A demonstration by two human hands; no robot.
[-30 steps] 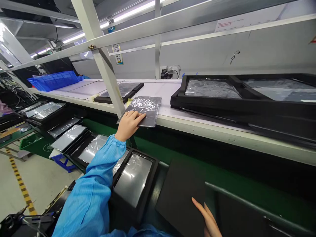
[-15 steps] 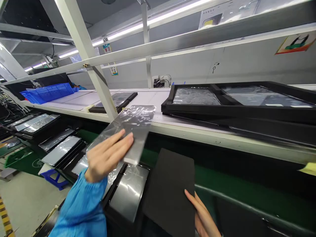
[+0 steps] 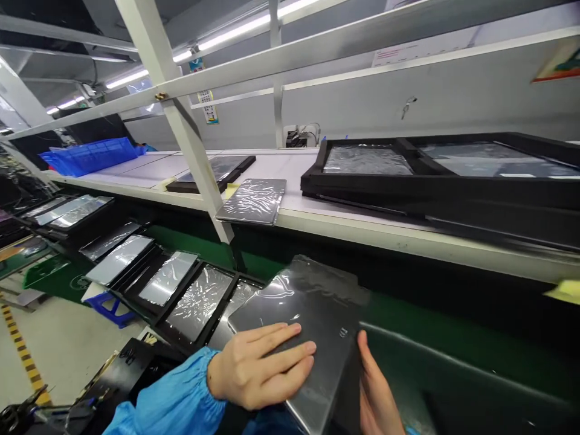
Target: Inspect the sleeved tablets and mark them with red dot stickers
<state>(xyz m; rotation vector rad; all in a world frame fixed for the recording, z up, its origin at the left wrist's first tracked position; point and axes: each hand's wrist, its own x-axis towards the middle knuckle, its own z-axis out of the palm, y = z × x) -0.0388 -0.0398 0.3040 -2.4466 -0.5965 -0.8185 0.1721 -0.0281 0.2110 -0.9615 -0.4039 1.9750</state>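
Observation:
My left hand (image 3: 267, 365) lies flat, fingers stretched out, on a glossy dark sheet (image 3: 312, 314) that looks like clear film. This sheet covers the face of a black board (image 3: 347, 393) and reaches past its upper and left edges. At the board's right side, my right hand (image 3: 378, 380) grips the edge with the thumb up; its other fingers are mostly hidden. Beyond the hands, a grey, film-covered flat piece (image 3: 254, 201) rests at the front edge of the bench (image 3: 290, 220).
Large black frames (image 3: 362, 184) with film-covered panes are stacked on the bench at right. A white post (image 3: 190, 139) stands at the bench's front. Black trays with silvery plates (image 3: 199, 302) line the lower left. A blue basket (image 3: 93, 156) sits far left.
My left hand has come down and right from the bench edge onto the black board, which the glossy sheet now covers. My right hand keeps its hold. The view has shifted slightly.

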